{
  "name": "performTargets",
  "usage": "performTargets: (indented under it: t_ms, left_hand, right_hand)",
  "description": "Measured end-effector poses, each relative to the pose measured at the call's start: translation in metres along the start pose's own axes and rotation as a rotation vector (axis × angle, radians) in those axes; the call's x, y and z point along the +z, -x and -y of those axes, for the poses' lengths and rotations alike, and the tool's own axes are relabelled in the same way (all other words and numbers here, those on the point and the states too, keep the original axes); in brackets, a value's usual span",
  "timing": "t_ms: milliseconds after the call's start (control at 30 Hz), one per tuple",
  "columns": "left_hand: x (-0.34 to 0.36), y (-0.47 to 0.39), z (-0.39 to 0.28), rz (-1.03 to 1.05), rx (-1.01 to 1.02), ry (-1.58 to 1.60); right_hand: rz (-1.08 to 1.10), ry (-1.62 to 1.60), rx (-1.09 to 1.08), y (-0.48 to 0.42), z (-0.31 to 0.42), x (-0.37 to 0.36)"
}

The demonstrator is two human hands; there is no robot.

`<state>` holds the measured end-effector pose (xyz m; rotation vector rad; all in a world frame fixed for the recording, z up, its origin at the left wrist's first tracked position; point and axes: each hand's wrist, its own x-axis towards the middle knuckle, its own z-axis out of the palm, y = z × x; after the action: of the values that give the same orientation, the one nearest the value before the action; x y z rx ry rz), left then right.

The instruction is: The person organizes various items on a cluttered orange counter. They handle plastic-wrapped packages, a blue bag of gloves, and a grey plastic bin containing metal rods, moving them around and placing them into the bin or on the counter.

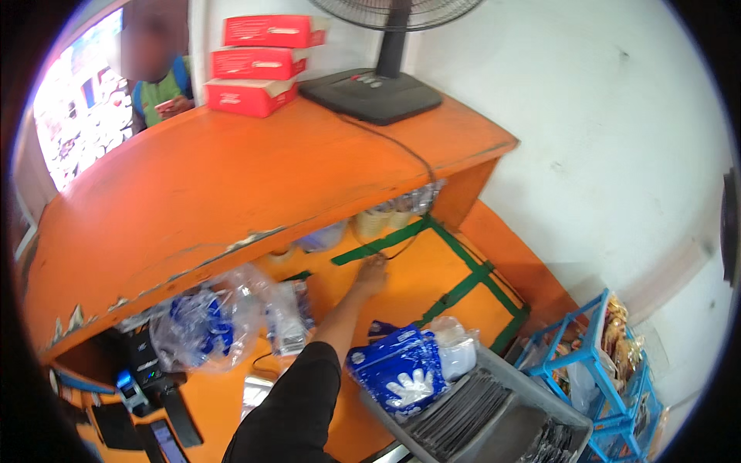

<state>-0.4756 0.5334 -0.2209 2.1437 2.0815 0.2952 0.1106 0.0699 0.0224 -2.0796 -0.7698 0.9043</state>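
My left hand (372,274), at the end of a black-sleeved arm, reaches over the orange lower surface (446,260) beneath the raised counter. Its fingertips meet a thin dark cable (405,246) beside a strip of green tape (399,234); blur hides whether they grip it. The cable comes down over the counter edge from the base of a black fan (370,95). Closer to me, blue packs of plastic gloves (399,370) lie by the forearm, partly on a grey divided tray (492,370). My right hand is out of view.
Three red boxes (249,95) are stacked on the orange counter (231,156). Clear plastic bags (243,324) bulge left of my arm, near a black device (145,362) and a phone (168,443). Blue plastic baskets (579,364) stand right. Beyond the counter, a person (162,87) holds a phone.
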Motion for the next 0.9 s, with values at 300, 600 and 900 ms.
performTargets:
  t_ms: [300, 600, 900]
  left_hand:
    - [-0.171, 0.214, -0.080, -0.713, 0.053, 0.653]
    - [-0.177, 0.410, 0.092, -1.059, -0.600, 0.021]
    - [-0.176, 0.408, 0.144, -0.713, -0.613, -0.297]
  right_hand:
    - [0.072, 0.125, -0.060, -0.019, 0.004, 0.001]
    - [0.021, 0.448, -0.216, -0.033, -0.011, -0.006]
    - [0.085, -0.114, -0.264, -0.015, -0.035, 0.019]
